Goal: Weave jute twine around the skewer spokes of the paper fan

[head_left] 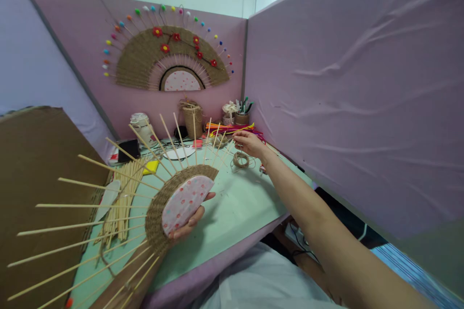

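My left hand (188, 224) grips a half-round fan frame (154, 215) from below and behind, its fingertips showing at the lower edge. The frame has a woven twine band, a pale pink dotted fabric centre (188, 200) and many bare wooden sticks (83, 207) fanning outward. My right hand (248, 142) reaches out past the rightmost sticks, thumb and fingers pinched together near a stick's tip. Whatever lies in that pinch is too small to make out. Just below this hand, a coil of twine (240, 160) rests on the table.
A finished fan (141, 60) with red flowers hangs on the pink partition. Behind my work stand a glass jar (141, 128), a twine spool (193, 120) and a pen holder (242, 118). Loose sticks (121, 203) lie left on the pale green table (232, 231), beside cardboard (39, 193).
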`<state>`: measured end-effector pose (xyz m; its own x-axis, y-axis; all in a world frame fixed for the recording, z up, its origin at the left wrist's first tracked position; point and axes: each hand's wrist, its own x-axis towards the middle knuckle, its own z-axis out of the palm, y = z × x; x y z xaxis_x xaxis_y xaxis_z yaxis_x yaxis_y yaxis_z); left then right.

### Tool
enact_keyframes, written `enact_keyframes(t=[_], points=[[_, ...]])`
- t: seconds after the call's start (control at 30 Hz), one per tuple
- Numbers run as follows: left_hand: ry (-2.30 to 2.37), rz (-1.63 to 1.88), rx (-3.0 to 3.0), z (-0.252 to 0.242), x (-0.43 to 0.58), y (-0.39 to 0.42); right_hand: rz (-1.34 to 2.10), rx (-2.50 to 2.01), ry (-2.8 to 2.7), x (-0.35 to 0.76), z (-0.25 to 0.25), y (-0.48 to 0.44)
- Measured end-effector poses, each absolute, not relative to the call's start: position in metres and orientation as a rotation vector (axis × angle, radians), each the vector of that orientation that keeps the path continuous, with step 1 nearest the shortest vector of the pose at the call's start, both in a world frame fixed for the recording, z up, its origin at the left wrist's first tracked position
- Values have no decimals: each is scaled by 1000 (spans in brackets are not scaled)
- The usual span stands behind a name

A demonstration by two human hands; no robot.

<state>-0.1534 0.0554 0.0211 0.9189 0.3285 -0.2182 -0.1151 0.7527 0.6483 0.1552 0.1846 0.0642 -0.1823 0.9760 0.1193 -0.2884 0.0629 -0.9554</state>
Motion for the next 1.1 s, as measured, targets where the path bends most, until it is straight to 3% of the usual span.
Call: enact_keyframes(t=[0.5,0.63,0.87,1.1], points=[[572,325,756,23,-159,55,1386,-954,-1446,124,28,149],[438,382,720,21,-158,52,1140,-1049,-1634,125,24,142],[8,361,745,2,-160,65,348,-1004,-1381,100,40,107],[-144,227,682,-3,-162,78,266,-1071,-1535,74,49,88]])
